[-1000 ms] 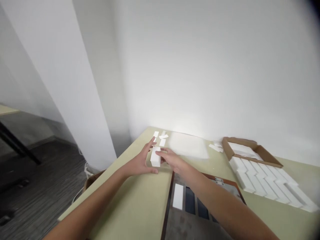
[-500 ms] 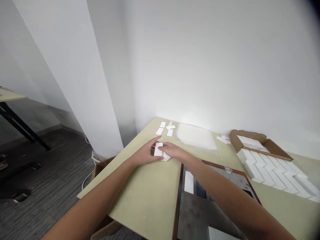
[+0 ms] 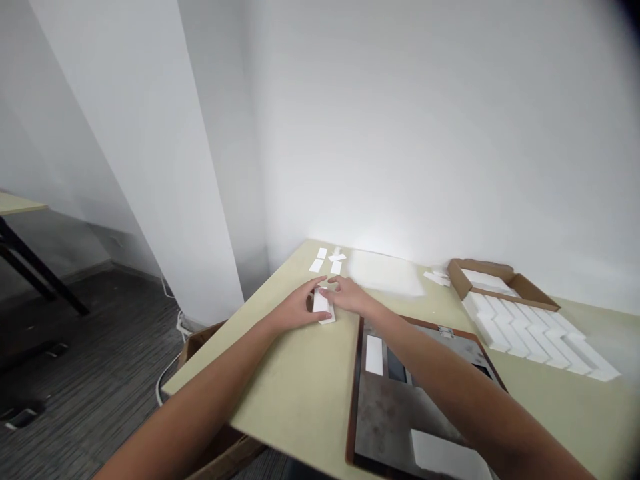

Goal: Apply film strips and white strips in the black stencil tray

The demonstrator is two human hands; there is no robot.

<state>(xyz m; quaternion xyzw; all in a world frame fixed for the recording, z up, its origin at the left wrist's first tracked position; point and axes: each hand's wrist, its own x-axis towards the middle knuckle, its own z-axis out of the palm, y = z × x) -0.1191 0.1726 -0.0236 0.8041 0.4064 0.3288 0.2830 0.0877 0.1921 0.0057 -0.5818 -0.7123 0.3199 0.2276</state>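
Holding small white box point(image 3: 321, 304) in curled left hand point(image 3: 294, 310), touching it with parted fingers point(image 3: 341, 281) of right hand point(image 3: 351, 297); not yet released.

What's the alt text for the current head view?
A person's left hand and right hand curve around a small white block over a pale green table. White slips lie beyond them; to the right are a brown-edged grey board, an open cardboard box and rows of white pieces.
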